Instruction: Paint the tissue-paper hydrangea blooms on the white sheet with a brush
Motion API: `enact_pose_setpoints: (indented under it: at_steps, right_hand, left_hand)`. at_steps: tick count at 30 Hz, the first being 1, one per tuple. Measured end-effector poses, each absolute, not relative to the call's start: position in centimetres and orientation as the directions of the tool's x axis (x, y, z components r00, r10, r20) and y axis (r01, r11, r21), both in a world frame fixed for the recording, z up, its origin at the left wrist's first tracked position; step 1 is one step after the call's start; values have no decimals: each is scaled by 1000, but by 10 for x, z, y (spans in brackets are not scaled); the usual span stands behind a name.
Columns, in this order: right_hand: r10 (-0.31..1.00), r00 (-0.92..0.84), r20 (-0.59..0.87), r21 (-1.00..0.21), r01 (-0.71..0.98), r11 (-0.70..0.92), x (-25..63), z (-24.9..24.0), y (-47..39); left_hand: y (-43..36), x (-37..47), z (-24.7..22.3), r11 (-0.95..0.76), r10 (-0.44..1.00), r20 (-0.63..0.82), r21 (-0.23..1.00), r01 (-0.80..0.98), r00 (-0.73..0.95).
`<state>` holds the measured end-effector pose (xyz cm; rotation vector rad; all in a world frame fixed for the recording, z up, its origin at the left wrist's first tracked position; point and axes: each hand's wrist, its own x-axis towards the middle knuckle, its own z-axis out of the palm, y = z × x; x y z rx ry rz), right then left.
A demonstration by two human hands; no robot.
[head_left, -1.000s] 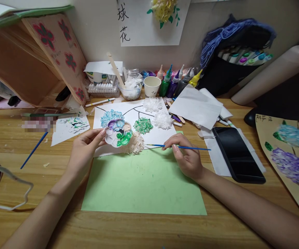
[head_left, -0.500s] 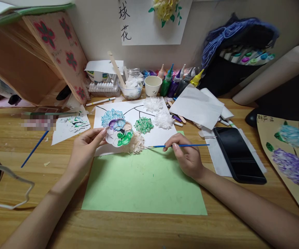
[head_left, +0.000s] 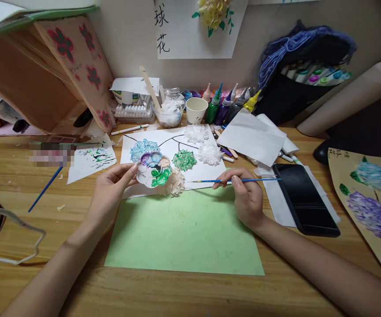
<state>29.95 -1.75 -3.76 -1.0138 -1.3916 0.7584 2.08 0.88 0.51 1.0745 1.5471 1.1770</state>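
l hand (head_left: 111, 187) holds palette (head_left: 153, 171), r hand (head_left: 247, 198) w/ brush (head_left: 206, 181).

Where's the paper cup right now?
The paper cup stands near the wall in the head view, right of the bowl and left of the green bottle.

Black phone (head_left: 305, 198) partly on white paper (head_left: 278, 204) — blue cords (head_left: 278, 53) over black bag (head_left: 286, 94).

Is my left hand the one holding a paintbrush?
No, the left hand grips the paint palette, while the right hand holds the blue paintbrush.
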Motion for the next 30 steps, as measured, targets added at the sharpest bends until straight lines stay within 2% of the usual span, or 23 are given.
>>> enact_pose_setpoints:
  at_steps: [3,6,10,15,30]
  right_hand:
    - [894,51,445,-893,106,438,299,-37,-18]
    - [848,-33,530,-839,128,529,300,-36,-20]
    - [790,-223,571,-753,242,612,302,-36,-23]
    - [774,-327,543,-683,365,633,301,-34,-23]
    - [764,-271,585,-633,436,639,299,-33,-25]
  left_hand:
    - [7,23,5,185,964,-152,973,139,-220]
    - [4,27,7,192,969,-165,971,141,-183]
    - [-1,34,11,184,975,-160,970,159,-153]
    - [-4,38,9,154,984,-135,974,164,-119]
    - [-6,39,7,118,991,-108,982,144,-72]
